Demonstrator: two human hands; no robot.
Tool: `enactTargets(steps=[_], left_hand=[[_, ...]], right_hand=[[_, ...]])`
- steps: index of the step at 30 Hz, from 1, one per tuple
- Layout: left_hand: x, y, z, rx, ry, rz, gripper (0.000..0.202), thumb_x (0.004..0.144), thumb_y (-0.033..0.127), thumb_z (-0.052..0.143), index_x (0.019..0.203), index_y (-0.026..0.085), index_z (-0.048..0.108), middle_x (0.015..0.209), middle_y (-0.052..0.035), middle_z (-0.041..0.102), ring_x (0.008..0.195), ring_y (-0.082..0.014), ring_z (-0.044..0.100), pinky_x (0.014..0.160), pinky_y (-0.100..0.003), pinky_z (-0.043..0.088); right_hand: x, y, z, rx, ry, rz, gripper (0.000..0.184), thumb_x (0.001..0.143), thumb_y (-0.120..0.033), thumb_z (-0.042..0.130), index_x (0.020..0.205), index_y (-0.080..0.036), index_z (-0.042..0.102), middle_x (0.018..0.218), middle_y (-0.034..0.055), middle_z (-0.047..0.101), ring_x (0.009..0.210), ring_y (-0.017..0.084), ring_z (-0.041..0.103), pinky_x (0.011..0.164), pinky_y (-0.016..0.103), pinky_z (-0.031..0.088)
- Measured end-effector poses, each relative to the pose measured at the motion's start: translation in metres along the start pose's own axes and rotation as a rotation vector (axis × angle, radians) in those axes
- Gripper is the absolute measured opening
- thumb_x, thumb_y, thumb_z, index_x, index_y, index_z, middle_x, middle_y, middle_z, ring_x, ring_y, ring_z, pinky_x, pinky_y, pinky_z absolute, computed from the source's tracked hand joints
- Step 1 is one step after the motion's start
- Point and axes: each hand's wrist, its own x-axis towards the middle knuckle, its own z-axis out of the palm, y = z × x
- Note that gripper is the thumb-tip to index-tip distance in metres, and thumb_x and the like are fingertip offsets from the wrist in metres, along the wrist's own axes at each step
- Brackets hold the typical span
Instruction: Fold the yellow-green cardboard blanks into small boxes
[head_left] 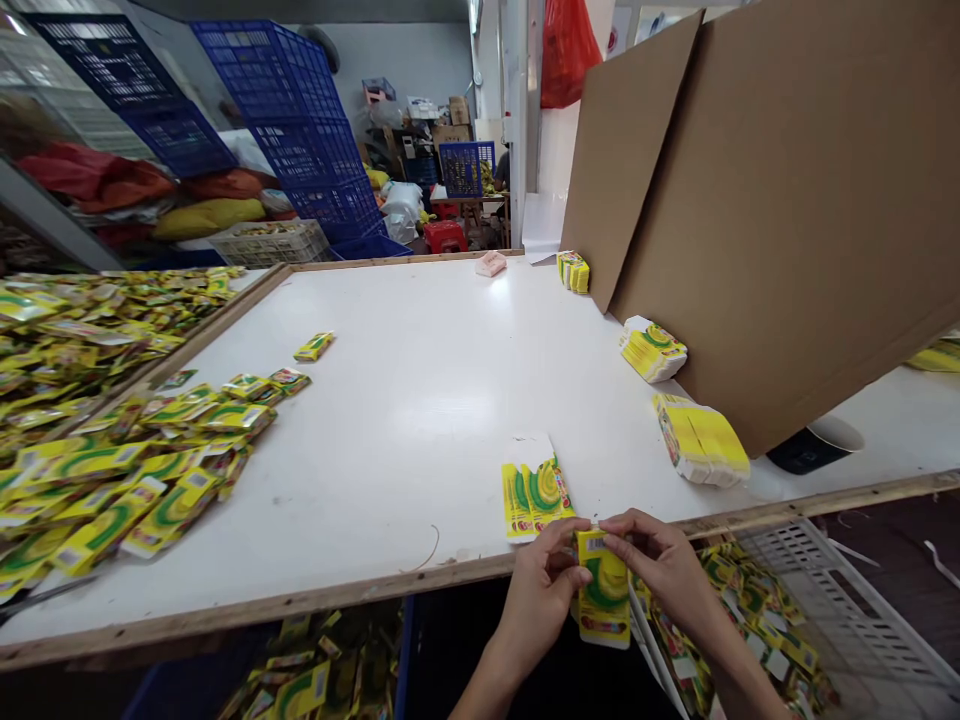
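Note:
Between my two hands, just off the table's front edge, hangs a small yellow and green carton (604,598) with a barcode near its top end. My left hand (546,580) pinches its upper left side with thumb and fingers. At the top right, my right hand (660,560) has its thumb and fingers closed on the same carton. What is inside the carton cannot be seen. Right behind my hands, flat carton blanks (534,490) lie overlapping on the white tabletop (390,430), printed side up.
Filled-looking cartons (180,430) lie heaped at the left. Stacked blanks (701,440) stand along a large cardboard sheet (780,200), near a dark cup (816,446). Below the edge are a white crate (877,600) and a blue bin (405,650) with cartons. Blue crates (300,120) tower behind.

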Motion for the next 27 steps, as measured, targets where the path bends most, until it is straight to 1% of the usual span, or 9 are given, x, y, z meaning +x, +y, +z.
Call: enactTargets(steps=[3,5,7,11,14,17,20,24,27], left_hand=[[0.006,-0.004,-0.005,0.243,0.054,0.077,0.047,0.078,0.017,0.061,0.124,0.024,0.057,0.112,-0.0089,0.068,0.099,-0.0236,0.064,0.090,-0.040,0.050],[0.011,-0.008,-0.015,0.450,0.154,0.178,0.047,0.081,0.022,0.060,0.128,0.024,0.056,0.131,-0.0102,0.059,0.126,-0.0276,0.050,0.109,-0.048,0.033],[0.015,-0.015,-0.027,0.598,0.221,0.215,0.051,0.082,0.023,0.059,0.133,0.023,0.052,0.143,-0.0104,0.047,0.140,-0.0284,0.031,0.117,-0.052,0.013],[0.017,-0.031,-0.034,0.701,0.137,0.163,0.059,0.080,0.020,0.059,0.138,0.021,0.046,0.147,-0.0114,0.041,0.142,-0.0297,0.026,0.116,-0.057,0.000],[0.014,-0.036,-0.030,0.709,0.082,0.189,0.060,0.080,0.017,0.059,0.139,0.023,0.045,0.146,-0.0095,0.043,0.141,-0.0288,0.029,0.117,-0.057,0.003],[0.011,-0.036,-0.029,0.666,0.082,0.184,0.060,0.080,0.016,0.060,0.138,0.024,0.046,0.144,-0.0099,0.046,0.138,-0.0294,0.035,0.117,-0.056,0.012],[0.010,-0.032,-0.032,0.532,0.140,0.131,0.050,0.081,0.022,0.062,0.130,0.023,0.055,0.138,-0.0114,0.053,0.134,-0.0308,0.041,0.115,-0.054,0.023],[0.013,-0.022,-0.034,0.166,0.440,0.177,0.042,0.084,0.036,0.062,0.123,0.020,0.058,0.131,-0.0123,0.059,0.126,-0.0278,0.050,0.108,-0.045,0.035],[0.016,-0.012,-0.035,-0.149,0.394,0.142,0.046,0.081,0.042,0.066,0.119,0.017,0.060,0.125,-0.0133,0.063,0.121,-0.0284,0.055,0.103,-0.042,0.042]], right_hand=[[-0.006,-0.006,-0.038,-0.340,0.054,0.024,0.027,0.079,-0.048,0.062,0.080,-0.022,0.070,0.079,0.0043,0.069,0.074,0.022,0.061,0.067,0.032,0.046],[-0.009,-0.007,-0.062,-0.576,0.189,-0.013,0.023,0.076,-0.046,0.063,0.078,-0.025,0.071,0.084,0.0059,0.069,0.081,0.026,0.061,0.074,0.036,0.045],[-0.007,-0.003,-0.072,-0.675,0.295,-0.063,0.022,0.074,-0.046,0.064,0.081,-0.027,0.072,0.091,0.0078,0.068,0.090,0.030,0.059,0.081,0.041,0.043],[0.018,0.022,-0.036,-0.536,0.259,-0.066,0.027,0.077,-0.047,0.060,0.088,-0.025,0.072,0.095,0.0090,0.069,0.090,0.029,0.060,0.079,0.041,0.045],[0.045,0.045,0.011,-0.431,0.291,-0.036,0.033,0.073,-0.044,0.064,0.096,-0.021,0.070,0.087,0.0089,0.070,0.085,0.028,0.061,0.079,0.040,0.045],[0.059,0.058,0.039,-0.345,0.241,0.028,0.031,0.074,-0.037,0.063,0.099,-0.021,0.068,0.074,0.0044,0.069,0.074,0.025,0.063,0.073,0.036,0.045],[0.059,0.058,0.042,-0.240,0.228,0.036,0.027,0.077,-0.040,0.060,0.095,-0.021,0.067,0.069,0.0019,0.068,0.063,0.021,0.061,0.064,0.032,0.044],[0.046,0.045,0.031,0.027,0.215,0.002,0.042,0.077,-0.051,0.064,0.100,-0.016,0.064,0.073,0.0040,0.068,0.064,0.019,0.059,0.062,0.031,0.046],[0.036,0.033,0.031,0.199,0.115,-0.003,0.045,0.075,-0.053,0.069,0.098,-0.015,0.065,0.077,0.0064,0.069,0.072,0.021,0.062,0.067,0.033,0.049]])
